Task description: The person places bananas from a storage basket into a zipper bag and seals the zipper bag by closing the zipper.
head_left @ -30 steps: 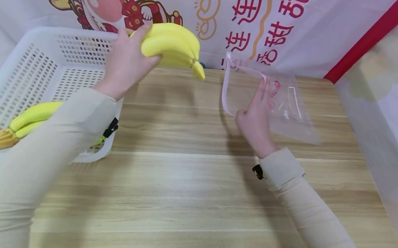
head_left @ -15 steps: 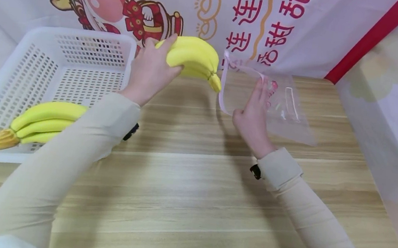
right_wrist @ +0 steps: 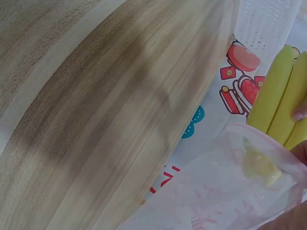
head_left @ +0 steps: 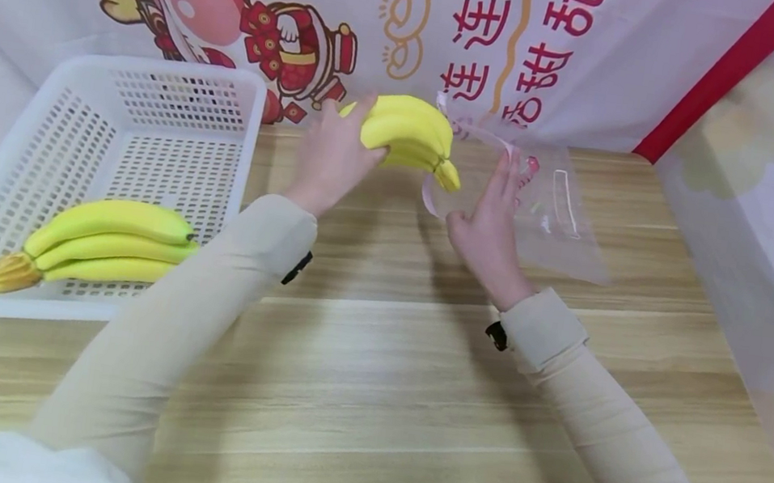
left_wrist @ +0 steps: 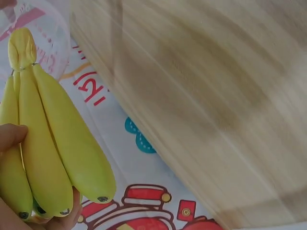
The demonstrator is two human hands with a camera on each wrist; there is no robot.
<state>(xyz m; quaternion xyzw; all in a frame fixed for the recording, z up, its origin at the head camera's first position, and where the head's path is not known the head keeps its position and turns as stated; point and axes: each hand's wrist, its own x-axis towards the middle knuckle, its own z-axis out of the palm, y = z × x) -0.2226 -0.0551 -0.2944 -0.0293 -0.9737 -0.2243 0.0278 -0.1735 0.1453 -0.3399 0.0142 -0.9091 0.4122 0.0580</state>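
The left hand (head_left: 335,155) grips the blunt end of a bright yellow, curved bunch of bananas (head_left: 409,126), thumb on one side and fingers wrapped beneath. The bunch hangs between the two hands, its stem end (head_left: 448,176) at the mouth of a clear, soft plastic bag with a pink rim (head_left: 559,215). Seen from the right wrist, the stem shows through the plastic, so it seems to be just inside.

The right hand (head_left: 486,238) is at that rim, two fingers lying straight along it; whether its thumb pinches the plastic I cannot tell.

The likeliest trouble is the rim folding inward (thin film has little stiffness), caused by the stem catching its edge or the right fingers losing it. The bunch looks broad for the mouth, so its widest part, or the left knuckles, could jam there and drag the bag away. Held only by one end, the smooth bunch might also twist.

Left of the left hand, a second yellow banana bunch (head_left: 111,242) lies in a white, perforated plastic basket (head_left: 256,118).
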